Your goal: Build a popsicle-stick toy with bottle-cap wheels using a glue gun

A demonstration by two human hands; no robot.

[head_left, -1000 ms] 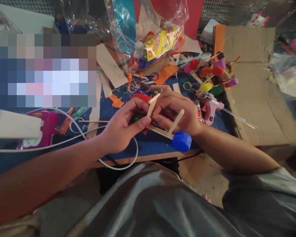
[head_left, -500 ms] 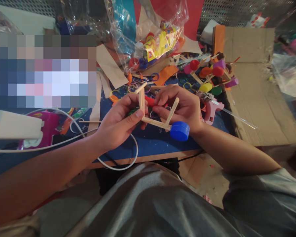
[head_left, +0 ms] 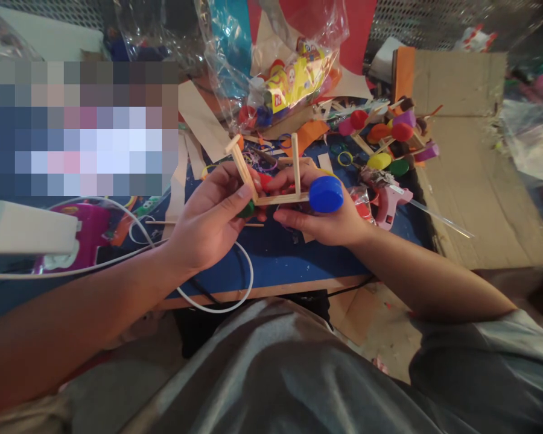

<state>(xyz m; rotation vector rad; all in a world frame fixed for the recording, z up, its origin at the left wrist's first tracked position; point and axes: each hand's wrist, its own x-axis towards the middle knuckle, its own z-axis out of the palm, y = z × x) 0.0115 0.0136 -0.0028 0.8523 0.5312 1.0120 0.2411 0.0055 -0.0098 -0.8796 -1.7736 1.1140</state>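
Both my hands hold a small craft-stick frame [head_left: 278, 199] above the blue table. Two sticks stand up from its long bar, and the left one carries a short crosspiece. My left hand [head_left: 210, 214] pinches the left corner between thumb and fingers, beside a green bottle cap [head_left: 246, 209]. Around the right part of the bar, my right hand [head_left: 326, 220] has its fingers behind and its thumb below; their exact contact is partly hidden. A blue bottle cap [head_left: 326, 194] sits on the bar's right end, in front of that hand. Between the hands shows a red cap [head_left: 264, 181].
A pink glue gun [head_left: 391, 202] lies to the right, near cardboard [head_left: 475, 181]. Behind it are stick pieces with coloured caps [head_left: 400, 131]. A white cable [head_left: 252, 274] loops across the table edge by a white adapter [head_left: 31, 229]. A plastic bag [head_left: 298, 78] stands behind.
The frame has turned so its bar lies nearly level and its uprights point up. The blue cap has risen. My right hand's fingers have shifted from a pinch near the middle to around the bar.
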